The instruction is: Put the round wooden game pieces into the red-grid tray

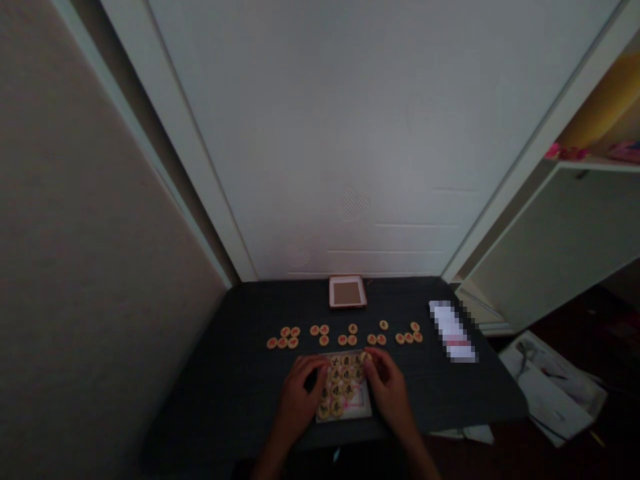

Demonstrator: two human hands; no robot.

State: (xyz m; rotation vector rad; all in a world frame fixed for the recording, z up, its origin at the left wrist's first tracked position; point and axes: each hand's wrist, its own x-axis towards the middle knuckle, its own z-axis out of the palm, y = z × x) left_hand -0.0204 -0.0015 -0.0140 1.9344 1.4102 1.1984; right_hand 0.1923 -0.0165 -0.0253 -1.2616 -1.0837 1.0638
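A shallow square tray (pixel 364 405) lies on the dark table (pixel 240 387) close to me, packed with several round wooden game discs (pixel 343 383) marked in black. My left hand (pixel 300 393) rests at the tray's left edge with curled fingers touching the discs. My right hand (pixel 387 387) is at the tray's right edge, fingertips pinched on a disc (pixel 367 358) at the top right corner. Beyond the tray, several discs with red marks (pixel 345 333) lie in small groups in a row.
An empty square lid or box (pixel 347 292) sits at the table's far edge against a white door. A blurred white item (pixel 453 330) lies at the right. Papers (pixel 550 387) lie on the floor to the right, beside a white cabinet.
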